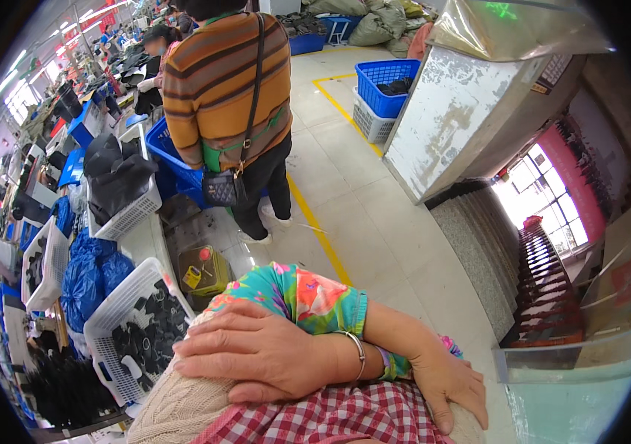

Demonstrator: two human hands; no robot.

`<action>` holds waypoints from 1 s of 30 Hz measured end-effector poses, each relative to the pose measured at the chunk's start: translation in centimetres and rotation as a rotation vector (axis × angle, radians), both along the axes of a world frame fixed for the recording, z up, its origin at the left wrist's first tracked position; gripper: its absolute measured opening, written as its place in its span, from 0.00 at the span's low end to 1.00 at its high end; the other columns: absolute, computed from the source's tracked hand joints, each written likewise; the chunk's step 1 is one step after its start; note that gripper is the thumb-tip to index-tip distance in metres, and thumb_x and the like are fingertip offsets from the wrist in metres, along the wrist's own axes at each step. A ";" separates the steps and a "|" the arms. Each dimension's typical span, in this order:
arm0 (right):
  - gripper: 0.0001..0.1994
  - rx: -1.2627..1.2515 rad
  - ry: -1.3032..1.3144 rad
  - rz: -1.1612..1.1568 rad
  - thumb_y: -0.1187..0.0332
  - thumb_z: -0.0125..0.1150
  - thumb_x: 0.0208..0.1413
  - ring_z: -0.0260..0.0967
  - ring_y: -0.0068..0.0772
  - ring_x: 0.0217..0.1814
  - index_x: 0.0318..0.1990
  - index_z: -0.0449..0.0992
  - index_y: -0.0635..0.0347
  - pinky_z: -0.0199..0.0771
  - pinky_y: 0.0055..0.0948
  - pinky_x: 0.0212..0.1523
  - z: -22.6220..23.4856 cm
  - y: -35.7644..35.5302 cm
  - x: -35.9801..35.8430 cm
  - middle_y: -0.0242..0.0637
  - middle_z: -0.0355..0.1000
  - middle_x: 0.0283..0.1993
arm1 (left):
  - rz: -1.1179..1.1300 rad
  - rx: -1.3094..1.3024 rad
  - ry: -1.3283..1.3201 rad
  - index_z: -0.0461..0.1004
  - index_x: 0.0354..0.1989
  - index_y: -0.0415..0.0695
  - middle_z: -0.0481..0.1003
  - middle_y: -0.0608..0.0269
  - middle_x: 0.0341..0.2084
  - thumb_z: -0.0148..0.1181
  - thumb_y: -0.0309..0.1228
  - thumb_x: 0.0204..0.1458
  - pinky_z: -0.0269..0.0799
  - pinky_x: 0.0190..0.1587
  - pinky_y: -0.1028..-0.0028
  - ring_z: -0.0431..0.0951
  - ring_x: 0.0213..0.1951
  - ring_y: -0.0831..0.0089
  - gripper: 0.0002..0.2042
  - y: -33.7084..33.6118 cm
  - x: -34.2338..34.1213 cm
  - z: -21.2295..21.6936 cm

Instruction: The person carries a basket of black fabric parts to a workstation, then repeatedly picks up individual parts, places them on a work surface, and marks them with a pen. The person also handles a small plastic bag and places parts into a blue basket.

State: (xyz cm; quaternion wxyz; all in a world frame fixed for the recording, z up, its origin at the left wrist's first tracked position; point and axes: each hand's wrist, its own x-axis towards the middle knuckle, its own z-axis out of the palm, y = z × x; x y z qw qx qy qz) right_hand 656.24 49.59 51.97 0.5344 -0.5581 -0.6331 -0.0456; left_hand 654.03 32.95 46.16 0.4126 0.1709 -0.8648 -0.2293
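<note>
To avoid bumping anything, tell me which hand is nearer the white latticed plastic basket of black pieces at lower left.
Right. The right hand lies just right of the white plastic basket, fingers pointing toward it; the left hand, arms crossed, is farther right.

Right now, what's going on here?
The person's arms are folded, the right hand lying on cream knit clothing and the left hand resting at the opposite side. Both hands look empty. Left of them, a white basket holds dark pieces; ahead, a co-worker in a striped top stands facing away.

bright | ceiling tubes [9, 74] upper left | window [539, 196] at right overexposed | fisheye-bent edges, black rim
</note>
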 end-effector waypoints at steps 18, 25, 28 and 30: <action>0.16 0.340 -0.015 0.169 0.54 0.54 0.68 0.78 0.43 0.47 0.47 0.81 0.54 0.76 0.39 0.45 -4.0 -10.0 42.2 0.39 0.81 0.45 | 0.478 0.721 -0.073 0.73 0.54 0.39 0.73 0.49 0.48 0.43 0.46 0.69 0.66 0.60 0.62 0.72 0.54 0.52 0.22 -11.6 48.7 0.2; 0.18 0.290 0.016 0.320 0.55 0.51 0.71 0.76 0.50 0.42 0.43 0.80 0.60 0.75 0.44 0.41 -0.9 -15.1 57.8 0.47 0.78 0.39 | 0.629 0.741 -0.086 0.69 0.58 0.38 0.71 0.49 0.48 0.41 0.45 0.71 0.64 0.60 0.63 0.70 0.54 0.54 0.22 -15.4 66.8 4.8; 0.20 0.127 0.030 0.403 0.54 0.47 0.72 0.75 0.53 0.43 0.46 0.79 0.62 0.75 0.45 0.42 -0.8 -15.7 64.0 0.49 0.78 0.40 | 0.663 0.743 0.000 0.70 0.57 0.39 0.71 0.48 0.47 0.41 0.46 0.71 0.65 0.59 0.63 0.71 0.54 0.53 0.23 -15.9 73.0 4.7; 0.21 0.150 0.045 0.411 0.53 0.46 0.72 0.75 0.53 0.44 0.47 0.79 0.62 0.75 0.45 0.43 -1.1 -16.0 68.1 0.50 0.79 0.41 | 0.688 0.715 0.026 0.71 0.55 0.40 0.71 0.49 0.45 0.40 0.48 0.71 0.66 0.58 0.62 0.71 0.53 0.52 0.23 -16.3 76.9 4.5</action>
